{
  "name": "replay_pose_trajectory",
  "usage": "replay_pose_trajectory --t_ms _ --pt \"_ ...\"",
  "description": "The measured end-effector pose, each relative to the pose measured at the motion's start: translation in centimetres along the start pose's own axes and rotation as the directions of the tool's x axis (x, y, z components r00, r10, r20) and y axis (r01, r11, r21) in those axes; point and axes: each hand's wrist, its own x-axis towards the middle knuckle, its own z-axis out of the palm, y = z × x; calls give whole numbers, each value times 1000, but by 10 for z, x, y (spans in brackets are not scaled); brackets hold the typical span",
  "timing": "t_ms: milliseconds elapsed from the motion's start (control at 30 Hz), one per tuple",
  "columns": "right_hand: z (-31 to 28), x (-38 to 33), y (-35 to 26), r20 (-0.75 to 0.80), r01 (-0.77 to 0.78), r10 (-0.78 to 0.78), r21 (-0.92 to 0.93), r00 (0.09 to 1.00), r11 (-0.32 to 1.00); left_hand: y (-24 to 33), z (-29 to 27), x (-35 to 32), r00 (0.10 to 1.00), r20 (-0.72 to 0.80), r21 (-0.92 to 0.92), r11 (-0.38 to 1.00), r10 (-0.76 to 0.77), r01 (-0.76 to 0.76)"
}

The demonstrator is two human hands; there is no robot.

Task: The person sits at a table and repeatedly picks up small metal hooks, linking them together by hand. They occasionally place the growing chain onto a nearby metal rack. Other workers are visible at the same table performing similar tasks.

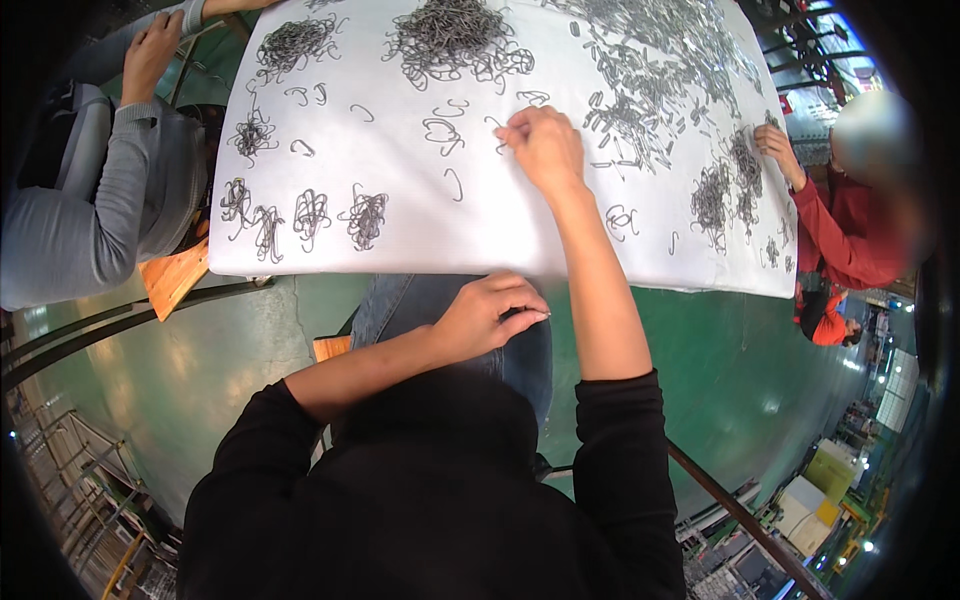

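Note:
Over the middle of the white-covered table (540, 235), my right hand (548, 150) is closed, its thumb and forefinger pinched on a bent metal hook (490, 121). Its fingers hide part of that hook. Just off the table's near edge, above my lap, my left hand (490, 315) is closed with fingertips together; what it holds, if anything, is too small to make out. Left of my right hand lie a few loose hooks (440, 131) and a single hook (455, 185). Nearer my forearm is a small group of hooks (621, 222).
A big heap of hooks (450, 40) lies at the far middle, with small metal pieces (650, 90) spread to its right. Small hook bundles (312, 215) line the near left. A person in grey (150, 190) sits left; another in red (840, 220) reaches in from the right.

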Motion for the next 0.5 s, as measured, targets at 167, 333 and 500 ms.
replay_pose_trajectory --t_ms 167,333,500 --pt "2 5 -2 104 44 -34 -90 994 995 -4 -3 0 1000 -19 2 1000 8 -8" --pt "-30 -51 33 162 -272 225 396 961 877 -6 -4 7 998 -46 79 996 48 -45" --pt "-57 -132 36 278 -504 495 760 823 410 -4 4 17 996 -39 91 993 80 -76"
